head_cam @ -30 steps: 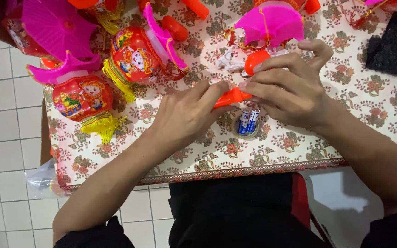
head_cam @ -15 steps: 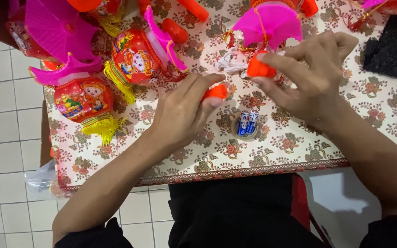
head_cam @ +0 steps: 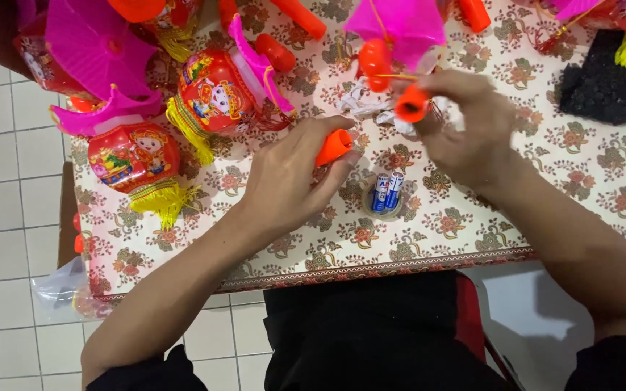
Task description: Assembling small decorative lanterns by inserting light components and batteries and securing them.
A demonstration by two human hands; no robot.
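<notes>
Left hand (head_cam: 284, 181) grips an orange tube (head_cam: 333, 147) at its fingertips; right hand (head_cam: 472, 134) pinches another orange piece (head_cam: 411, 103) above the tabletop (head_cam: 545, 195).

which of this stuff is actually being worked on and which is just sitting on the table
In hand:
- left hand holds orange tube piece
- right hand holds orange cap piece
- batteries, close between the hands

Lying about:
- red lanterns
- pink fan tops
- black cloth
- plastic bag

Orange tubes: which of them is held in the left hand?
The short orange tube gripped in the left hand, near the batteries. The right hand holds another; the rest lie untouched along the table's far edge.
</notes>
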